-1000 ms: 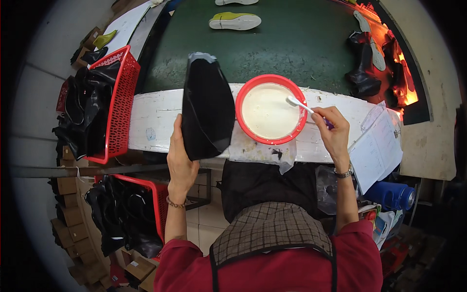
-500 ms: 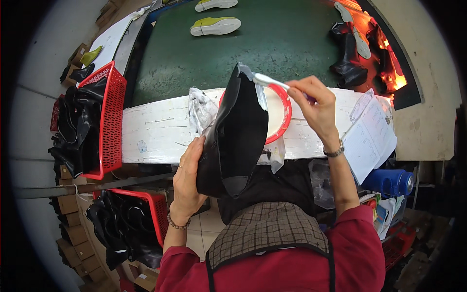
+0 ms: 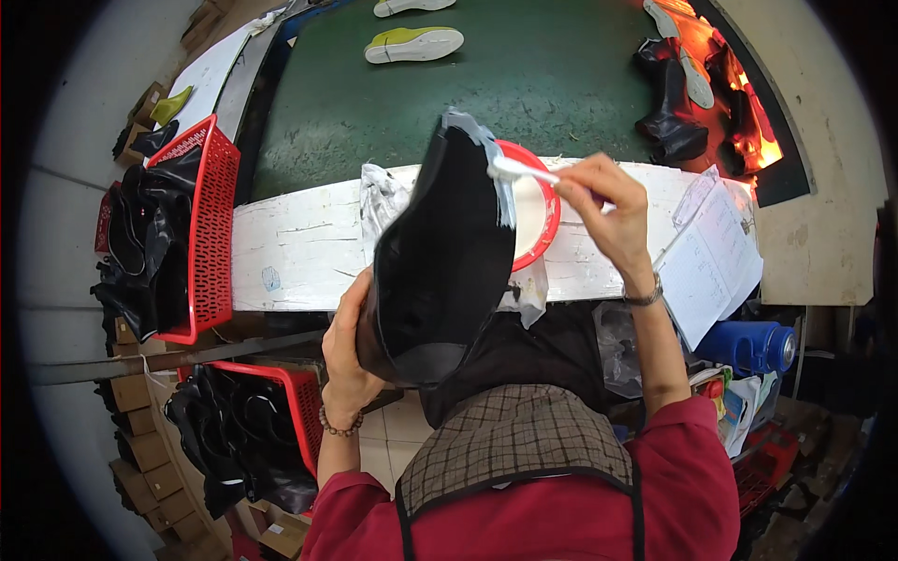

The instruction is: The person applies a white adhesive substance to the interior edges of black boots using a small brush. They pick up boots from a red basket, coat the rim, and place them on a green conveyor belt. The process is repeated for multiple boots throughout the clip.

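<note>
black boot upper [image 3: 435, 271] stood tilted over the white desk [image 3: 299, 248], clasped from below by the left hand [image 3: 348, 351]. right hand [image 3: 608, 210] pinched a white brush [image 3: 524, 171] against its top edge, beside the red bowl [image 3: 543, 220].

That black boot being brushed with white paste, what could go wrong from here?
The boot is held up by the left hand alone, so it might slip. The brush in the right hand could smear paste beyond the edge. The boot hangs over the red bowl and may knock it.
</note>
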A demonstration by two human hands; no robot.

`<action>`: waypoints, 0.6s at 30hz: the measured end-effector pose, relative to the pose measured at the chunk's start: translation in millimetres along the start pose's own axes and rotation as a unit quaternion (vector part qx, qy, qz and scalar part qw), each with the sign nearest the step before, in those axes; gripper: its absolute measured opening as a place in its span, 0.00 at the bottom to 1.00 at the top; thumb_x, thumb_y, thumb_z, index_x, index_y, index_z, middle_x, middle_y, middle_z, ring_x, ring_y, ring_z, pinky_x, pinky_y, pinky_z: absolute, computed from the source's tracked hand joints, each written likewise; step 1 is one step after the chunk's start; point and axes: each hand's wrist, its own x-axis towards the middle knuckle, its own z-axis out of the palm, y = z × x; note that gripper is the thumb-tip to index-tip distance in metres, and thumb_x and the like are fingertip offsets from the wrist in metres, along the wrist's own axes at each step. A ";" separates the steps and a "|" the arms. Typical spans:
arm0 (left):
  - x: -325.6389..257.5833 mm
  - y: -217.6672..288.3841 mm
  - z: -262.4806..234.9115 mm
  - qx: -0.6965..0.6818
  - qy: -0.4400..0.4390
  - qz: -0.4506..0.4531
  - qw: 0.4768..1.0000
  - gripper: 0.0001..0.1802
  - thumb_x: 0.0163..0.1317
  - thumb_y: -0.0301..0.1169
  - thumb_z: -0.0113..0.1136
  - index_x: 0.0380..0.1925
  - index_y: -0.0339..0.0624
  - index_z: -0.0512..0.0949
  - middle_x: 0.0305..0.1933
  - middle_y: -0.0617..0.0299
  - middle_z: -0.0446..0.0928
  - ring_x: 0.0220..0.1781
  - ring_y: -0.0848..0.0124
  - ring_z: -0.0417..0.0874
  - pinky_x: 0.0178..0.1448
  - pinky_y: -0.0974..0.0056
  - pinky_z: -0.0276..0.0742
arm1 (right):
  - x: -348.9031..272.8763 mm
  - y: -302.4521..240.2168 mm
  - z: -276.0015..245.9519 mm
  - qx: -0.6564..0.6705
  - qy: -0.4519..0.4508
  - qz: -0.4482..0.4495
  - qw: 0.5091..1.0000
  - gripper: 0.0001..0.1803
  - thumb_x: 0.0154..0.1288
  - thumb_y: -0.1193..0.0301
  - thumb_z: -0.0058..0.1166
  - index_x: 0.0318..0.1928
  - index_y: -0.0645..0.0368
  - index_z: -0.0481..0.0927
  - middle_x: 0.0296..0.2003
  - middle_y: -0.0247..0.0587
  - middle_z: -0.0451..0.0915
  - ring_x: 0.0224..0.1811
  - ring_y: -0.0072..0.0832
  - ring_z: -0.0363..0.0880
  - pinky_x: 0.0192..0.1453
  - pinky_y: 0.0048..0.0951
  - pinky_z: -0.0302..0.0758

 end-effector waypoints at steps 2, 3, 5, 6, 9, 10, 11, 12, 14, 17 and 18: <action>-2.4 -2.7 -3.3 0.003 -0.019 0.003 1.000 0.49 0.54 0.25 0.78 0.73 0.29 0.60 0.69 0.39 0.73 0.66 0.51 0.81 0.68 0.57 0.76 | 16.1 0.3 -1.1 -0.004 0.017 -0.006 1.000 0.07 0.64 0.73 0.68 0.41 0.62 0.90 0.30 0.33 0.82 0.26 0.17 0.70 0.28 0.22 0.63; -3.8 -3.4 -2.4 0.000 -0.015 0.000 1.000 0.49 0.54 0.25 0.77 0.73 0.30 0.60 0.69 0.39 0.73 0.66 0.52 0.81 0.69 0.57 0.75 | 23.5 6.2 0.5 0.002 0.023 -0.017 1.000 0.07 0.65 0.72 0.68 0.42 0.61 0.90 0.30 0.34 0.82 0.26 0.18 0.71 0.29 0.24 0.64; -2.9 -3.8 2.0 -0.012 0.003 -0.010 1.000 0.48 0.55 0.23 0.75 0.74 0.31 0.60 0.69 0.39 0.73 0.67 0.53 0.80 0.69 0.57 0.74 | 25.7 8.8 -0.4 -0.028 0.027 -0.010 0.999 0.07 0.65 0.70 0.67 0.42 0.59 0.90 0.31 0.36 0.83 0.27 0.21 0.73 0.29 0.26 0.66; -1.9 -2.4 4.1 -0.015 0.021 -0.020 0.999 0.48 0.55 0.22 0.74 0.74 0.32 0.60 0.70 0.39 0.73 0.67 0.53 0.80 0.70 0.57 0.74 | 26.5 6.9 -0.8 -0.058 0.018 0.007 0.998 0.07 0.65 0.70 0.67 0.42 0.58 0.91 0.31 0.36 0.83 0.27 0.21 0.75 0.30 0.26 0.67; 11.4 7.4 11.7 -0.014 0.060 -0.090 0.994 0.47 0.56 0.17 0.67 0.76 0.34 0.58 0.70 0.40 0.72 0.69 0.54 0.79 0.70 0.58 0.73 | 1.8 20.4 -4.9 -0.261 -0.074 -0.008 0.963 0.07 0.66 0.69 0.67 0.42 0.55 0.91 0.32 0.37 0.84 0.27 0.23 0.77 0.31 0.28 0.69; 16.7 6.8 14.3 -0.008 0.065 -0.085 0.994 0.47 0.56 0.16 0.65 0.76 0.34 0.57 0.70 0.40 0.72 0.69 0.53 0.78 0.70 0.58 0.73 | -10.5 24.2 -6.9 -0.347 -0.113 -0.023 0.931 0.07 0.66 0.68 0.67 0.42 0.54 0.91 0.32 0.38 0.84 0.28 0.24 0.77 0.31 0.28 0.70; 22.0 5.8 16.6 -0.003 0.069 -0.079 0.994 0.46 0.56 0.15 0.63 0.77 0.35 0.56 0.70 0.40 0.72 0.69 0.53 0.78 0.71 0.58 0.72 | -18.4 25.3 -8.1 -0.331 -0.102 -0.004 0.938 0.07 0.66 0.69 0.67 0.42 0.55 0.91 0.32 0.38 0.84 0.27 0.24 0.77 0.30 0.27 0.70; 25.3 5.8 18.0 0.004 0.073 -0.075 0.994 0.46 0.56 0.14 0.61 0.77 0.35 0.55 0.70 0.40 0.72 0.70 0.53 0.78 0.71 0.58 0.72 | -24.8 23.6 -9.9 -0.314 -0.093 0.016 0.945 0.07 0.66 0.69 0.67 0.42 0.55 0.91 0.32 0.37 0.84 0.27 0.23 0.77 0.30 0.27 0.70; 28.5 5.7 19.0 0.015 0.067 -0.078 0.995 0.47 0.55 0.12 0.56 0.77 0.35 0.55 0.72 0.41 0.71 0.72 0.53 0.75 0.74 0.58 0.68 | -29.8 17.0 -11.8 -0.232 -0.062 0.053 0.969 0.06 0.65 0.71 0.67 0.41 0.57 0.91 0.32 0.37 0.84 0.27 0.22 0.77 0.29 0.25 0.69; 34.9 12.1 23.5 0.021 0.061 -0.082 0.995 0.48 0.53 0.08 0.50 0.78 0.34 0.55 0.73 0.43 0.69 0.74 0.58 0.72 0.76 0.61 0.63 | -23.1 -10.1 -13.2 -0.075 -0.026 0.082 0.994 0.06 0.64 0.74 0.68 0.42 0.59 0.91 0.31 0.36 0.84 0.27 0.20 0.76 0.28 0.23 0.69; 36.2 13.4 26.1 0.019 0.056 -0.072 0.996 0.47 0.53 0.08 0.52 0.78 0.34 0.55 0.73 0.43 0.70 0.74 0.58 0.72 0.76 0.61 0.63 | -23.7 -16.5 -12.8 -0.050 -0.035 0.077 0.995 0.07 0.64 0.75 0.69 0.42 0.60 0.90 0.31 0.36 0.84 0.28 0.20 0.77 0.28 0.22 0.69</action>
